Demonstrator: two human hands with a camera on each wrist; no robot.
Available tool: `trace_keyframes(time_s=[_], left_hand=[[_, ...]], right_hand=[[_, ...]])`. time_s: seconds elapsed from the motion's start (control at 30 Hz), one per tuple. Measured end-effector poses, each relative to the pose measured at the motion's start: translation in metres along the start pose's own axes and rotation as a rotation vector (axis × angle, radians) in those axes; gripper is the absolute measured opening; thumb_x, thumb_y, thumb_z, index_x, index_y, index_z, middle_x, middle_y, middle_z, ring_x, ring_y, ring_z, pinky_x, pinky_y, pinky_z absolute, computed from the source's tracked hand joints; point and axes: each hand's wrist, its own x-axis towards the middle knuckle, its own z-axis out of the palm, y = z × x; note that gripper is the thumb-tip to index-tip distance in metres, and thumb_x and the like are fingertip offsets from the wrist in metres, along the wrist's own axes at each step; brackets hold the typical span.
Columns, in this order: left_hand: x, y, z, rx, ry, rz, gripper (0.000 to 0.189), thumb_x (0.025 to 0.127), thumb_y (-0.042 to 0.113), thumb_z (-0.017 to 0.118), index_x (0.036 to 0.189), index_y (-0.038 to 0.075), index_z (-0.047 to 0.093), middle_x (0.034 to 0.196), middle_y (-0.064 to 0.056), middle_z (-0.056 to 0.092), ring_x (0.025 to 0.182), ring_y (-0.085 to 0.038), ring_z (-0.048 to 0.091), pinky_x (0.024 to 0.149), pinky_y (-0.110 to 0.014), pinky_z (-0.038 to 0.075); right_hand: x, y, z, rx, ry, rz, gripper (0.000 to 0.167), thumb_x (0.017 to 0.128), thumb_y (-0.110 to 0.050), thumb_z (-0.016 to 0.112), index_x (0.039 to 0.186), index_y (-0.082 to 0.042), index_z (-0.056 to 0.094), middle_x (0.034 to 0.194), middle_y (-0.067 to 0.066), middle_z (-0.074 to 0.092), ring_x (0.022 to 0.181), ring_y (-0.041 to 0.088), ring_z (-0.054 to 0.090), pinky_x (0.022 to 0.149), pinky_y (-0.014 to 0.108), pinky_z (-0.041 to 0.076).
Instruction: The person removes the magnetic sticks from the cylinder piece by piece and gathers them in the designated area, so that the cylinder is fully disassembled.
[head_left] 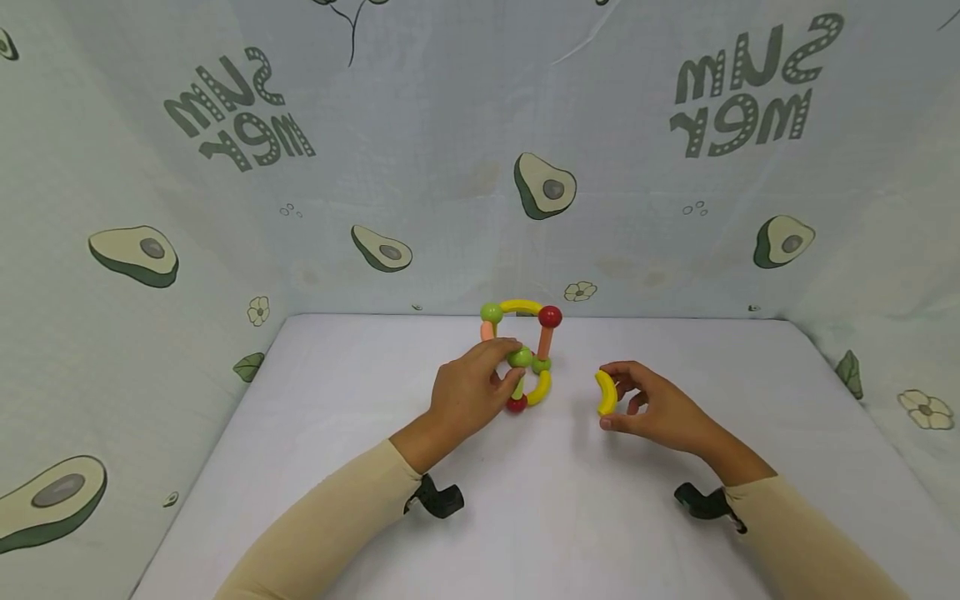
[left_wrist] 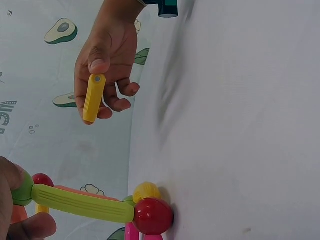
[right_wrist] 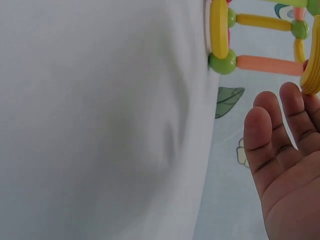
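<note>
A frame of balls and rods stands on the table, with red balls (head_left: 550, 317), green balls, a salmon rod (right_wrist: 270, 64) and curved yellow rods (head_left: 521, 306). My left hand (head_left: 468, 390) pinches a green ball (head_left: 521, 357) on its near side. Below that ball, a light green rod (left_wrist: 82, 202) runs down to a red ball (left_wrist: 153, 216) at the table. To the right and apart from the frame, my right hand (head_left: 660, 408) holds a loose curved yellow rod (head_left: 607, 393) between thumb and fingertips, raised above the table. A small grey disc shows on its end in the left wrist view.
The white tabletop (head_left: 540, 517) stretches around the frame. Behind it and at both sides hangs a pale cloth (head_left: 457, 167) printed with avocados and lettering. A black wrist camera (head_left: 441, 498) sits under the left sleeve, another (head_left: 703, 502) under the right.
</note>
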Motion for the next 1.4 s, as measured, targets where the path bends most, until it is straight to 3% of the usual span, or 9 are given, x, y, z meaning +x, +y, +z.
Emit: trace_keyframes(time_s=[0.47,0.87,1.4], left_hand=[[-0.002,0.000,0.002,-0.003,0.003,0.008,0.043,0.095,0.027,0.076,0.133,0.012,0.061,0.130,-0.001,0.068,0.073,-0.009,0.062,0.056,-0.011,0.044],[-0.004,-0.002,0.005,0.004,0.023,0.030,0.044,0.095,0.024,0.077,0.133,0.011,0.061,0.132,-0.001,0.066,0.073,-0.006,0.059,0.056,-0.012,0.045],[-0.005,-0.002,0.004,-0.013,0.014,0.042,0.046,0.094,0.022,0.077,0.135,0.009,0.060,0.134,-0.004,0.065,0.074,-0.009,0.064,0.056,-0.014,0.046]], right_hand=[[-0.015,0.022,-0.011,-0.012,-0.014,0.001,0.073,0.082,-0.027,0.089,0.140,-0.003,0.051,0.116,0.005,0.062,0.102,0.026,0.059,0.078,0.027,0.054],[-0.025,0.033,-0.023,-0.065,-0.032,0.031,0.074,0.081,-0.031,0.089,0.141,-0.007,0.053,0.105,0.004,0.058,0.095,0.024,0.055,0.076,0.027,0.050],[-0.028,0.052,-0.027,-0.148,-0.062,0.079,0.078,0.079,-0.040,0.089,0.141,-0.007,0.056,0.121,0.006,0.060,0.107,0.026,0.051,0.084,0.037,0.047]])
